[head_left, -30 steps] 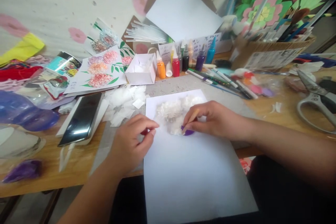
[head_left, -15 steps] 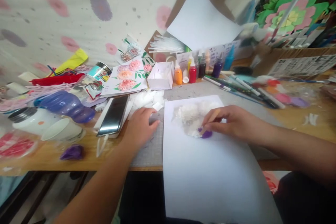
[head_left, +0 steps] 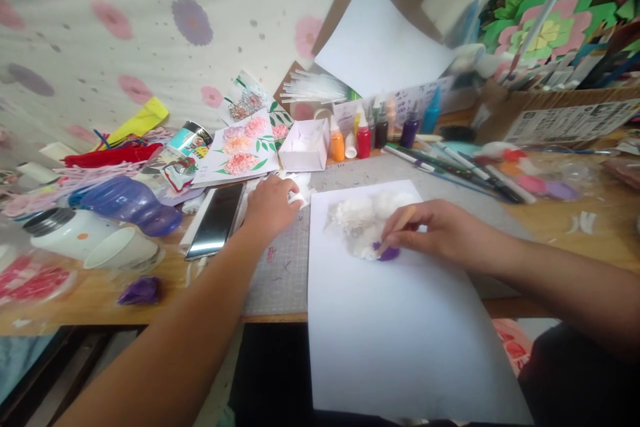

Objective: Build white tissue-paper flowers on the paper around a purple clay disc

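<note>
"Pinching a thin tan wooden stick (head_left: 404, 217), the right hand (head_left: 425, 233) holds its tip at a flat purple patch (head_left: 391, 253); where is that?"

"Toward the far end of a long white paper sheet (head_left: 390, 327), against fluffy, ruffled white clusters (head_left: 353, 212); the sheet's near end overhangs the wooden table (head_left: 95, 303)."

"And the left hand (head_left: 273, 203)?"

"Loosely curved over white paper scraps (head_left: 303, 181); I cannot tell whether it grips one; a glossy black phone (head_left: 216, 220) lies close beside it; a strip of gridded grey mat (head_left: 283, 267) gives room along the sheet's left edge."
</note>
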Demonstrator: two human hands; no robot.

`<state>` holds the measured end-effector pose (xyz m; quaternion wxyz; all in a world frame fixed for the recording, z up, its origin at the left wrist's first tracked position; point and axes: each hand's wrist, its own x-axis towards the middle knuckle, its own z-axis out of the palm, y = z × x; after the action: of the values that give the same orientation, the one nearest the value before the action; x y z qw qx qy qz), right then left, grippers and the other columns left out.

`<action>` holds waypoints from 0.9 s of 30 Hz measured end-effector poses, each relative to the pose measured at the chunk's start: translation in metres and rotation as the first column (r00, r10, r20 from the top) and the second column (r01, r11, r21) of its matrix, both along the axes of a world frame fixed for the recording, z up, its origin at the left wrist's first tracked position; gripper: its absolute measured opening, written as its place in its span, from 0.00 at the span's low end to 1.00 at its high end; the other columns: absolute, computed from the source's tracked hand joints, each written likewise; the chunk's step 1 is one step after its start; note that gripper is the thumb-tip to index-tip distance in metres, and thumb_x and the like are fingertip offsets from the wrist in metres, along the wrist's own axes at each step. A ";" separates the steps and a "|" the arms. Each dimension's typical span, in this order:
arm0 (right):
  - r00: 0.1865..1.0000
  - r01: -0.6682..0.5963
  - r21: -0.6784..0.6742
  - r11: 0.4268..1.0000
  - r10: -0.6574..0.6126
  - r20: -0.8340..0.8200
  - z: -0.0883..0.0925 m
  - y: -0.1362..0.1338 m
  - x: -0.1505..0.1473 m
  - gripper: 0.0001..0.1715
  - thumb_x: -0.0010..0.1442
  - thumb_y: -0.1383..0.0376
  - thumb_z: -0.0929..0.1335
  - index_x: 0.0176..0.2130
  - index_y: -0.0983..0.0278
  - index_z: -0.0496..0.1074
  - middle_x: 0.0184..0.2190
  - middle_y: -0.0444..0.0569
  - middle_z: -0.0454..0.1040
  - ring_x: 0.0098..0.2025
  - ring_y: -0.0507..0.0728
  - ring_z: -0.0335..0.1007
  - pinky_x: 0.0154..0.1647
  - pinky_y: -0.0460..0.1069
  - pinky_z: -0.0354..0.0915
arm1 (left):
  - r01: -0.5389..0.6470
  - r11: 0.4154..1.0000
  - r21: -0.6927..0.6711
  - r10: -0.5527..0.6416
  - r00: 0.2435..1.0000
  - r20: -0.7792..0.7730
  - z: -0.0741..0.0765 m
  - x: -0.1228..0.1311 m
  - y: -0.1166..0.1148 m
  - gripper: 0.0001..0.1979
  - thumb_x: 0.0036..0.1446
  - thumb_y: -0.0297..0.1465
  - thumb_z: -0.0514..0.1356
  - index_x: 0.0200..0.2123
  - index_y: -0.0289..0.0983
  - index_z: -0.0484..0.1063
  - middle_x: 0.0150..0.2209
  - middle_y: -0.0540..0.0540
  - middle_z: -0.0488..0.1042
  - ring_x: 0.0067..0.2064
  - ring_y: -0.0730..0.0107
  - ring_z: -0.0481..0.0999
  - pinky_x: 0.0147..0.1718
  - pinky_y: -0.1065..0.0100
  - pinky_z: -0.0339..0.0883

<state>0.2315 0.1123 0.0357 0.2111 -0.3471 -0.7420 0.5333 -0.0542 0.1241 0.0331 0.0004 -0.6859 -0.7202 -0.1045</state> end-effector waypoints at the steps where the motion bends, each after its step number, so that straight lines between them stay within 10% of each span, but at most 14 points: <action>1: 1.000 0.001 0.004 1.000 -0.001 0.001 0.000 0.000 0.001 0.10 0.56 0.60 0.69 0.27 0.64 0.73 0.33 0.49 0.79 0.35 0.55 0.77 0.39 0.51 0.72 | 0.028 1.000 -0.001 -0.028 0.999 0.021 0.003 0.006 -0.006 0.09 0.54 0.36 0.59 0.38 0.41 0.74 0.46 0.42 0.71 0.52 0.53 0.67 0.51 0.53 0.58; 14: 0.997 0.045 0.001 0.999 -0.044 -0.067 0.002 -0.003 0.000 0.06 0.53 0.64 0.70 0.26 0.64 0.74 0.32 0.46 0.78 0.33 0.52 0.74 0.37 0.48 0.70 | 0.295 0.943 -0.151 -0.230 0.910 0.345 -0.002 0.043 -0.040 0.05 0.53 0.31 0.59 0.28 0.39 0.73 0.39 0.47 0.70 0.44 0.62 0.70 0.46 0.59 0.63; 21: 0.995 0.078 0.028 0.997 -0.076 -0.068 0.002 -0.005 -0.001 0.04 0.52 0.67 0.70 0.26 0.64 0.74 0.31 0.44 0.79 0.31 0.50 0.74 0.35 0.45 0.69 | 0.630 0.766 -0.130 -0.401 0.626 0.668 0.023 0.064 -0.073 0.04 0.53 0.31 0.63 0.26 0.39 0.73 0.36 0.51 0.70 0.39 0.71 0.71 0.43 0.68 0.64; 27: 0.995 0.076 0.021 0.997 -0.075 -0.063 0.002 -0.006 -0.001 0.05 0.52 0.68 0.69 0.25 0.64 0.74 0.31 0.44 0.79 0.32 0.50 0.74 0.34 0.45 0.68 | 0.291 0.949 -0.125 -0.212 0.876 0.432 0.011 0.054 -0.065 0.04 0.54 0.31 0.59 0.27 0.39 0.70 0.28 0.53 0.72 0.32 0.69 0.70 0.32 0.68 0.62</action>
<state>0.2300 0.1059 0.0381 0.2580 -0.3556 -0.7278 0.5266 -0.0003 0.0587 0.0445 -0.2297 -0.7330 -0.6148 -0.1788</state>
